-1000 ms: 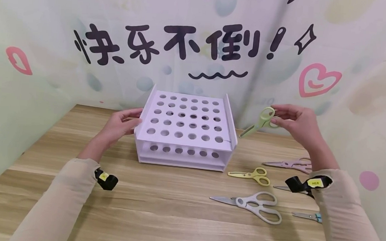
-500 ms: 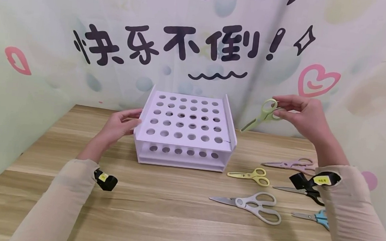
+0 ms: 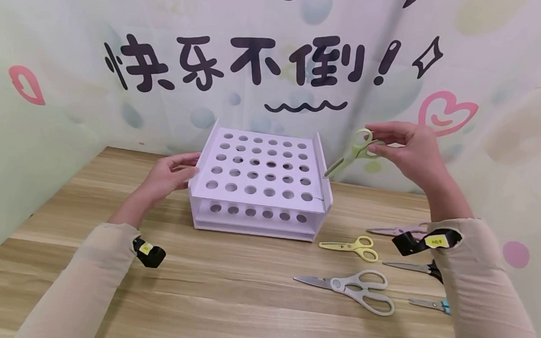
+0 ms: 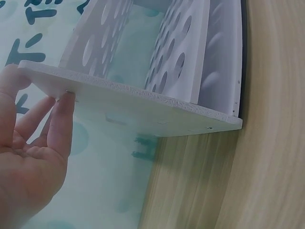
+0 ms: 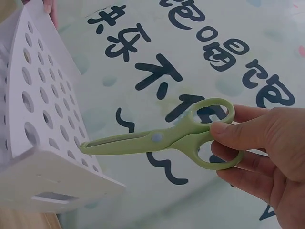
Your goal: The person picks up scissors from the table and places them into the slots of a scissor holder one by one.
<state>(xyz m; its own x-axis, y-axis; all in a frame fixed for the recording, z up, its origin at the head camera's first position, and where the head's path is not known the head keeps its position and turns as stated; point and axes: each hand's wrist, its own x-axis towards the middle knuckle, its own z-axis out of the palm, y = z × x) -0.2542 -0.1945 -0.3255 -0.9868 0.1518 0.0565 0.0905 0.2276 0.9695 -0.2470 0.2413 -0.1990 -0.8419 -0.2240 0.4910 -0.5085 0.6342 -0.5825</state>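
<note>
A white rack (image 3: 258, 202) with rows of round holes stands at the back of the table. My left hand (image 3: 168, 175) touches its left side panel; in the left wrist view, fingers (image 4: 62, 119) rest against the panel's outer face near the upper corner. Pinched by a handle ring, light-green scissors (image 5: 152, 142) hang in the air from my right hand (image 5: 276, 152). Their blades are closed and slant down leftward, the tip over the rack's right side panel in the head view. Whether the tip touches the panel cannot be seen. The rack's holes hold no scissors.
Right of the rack lie yellow scissors (image 3: 350, 246), grey-handled scissors (image 3: 351, 287), pink scissors (image 3: 398, 230), black-handled scissors (image 3: 409, 266) and blue-handled scissors (image 3: 430, 304). My right forearm partly covers some. A printed cloth (image 3: 256, 105) hangs behind the table (image 3: 223, 302).
My right hand first rises with the green scissors and shifts slightly right, then moves left, bringing the tip to the rack's right side. My left hand stays on the rack.
</note>
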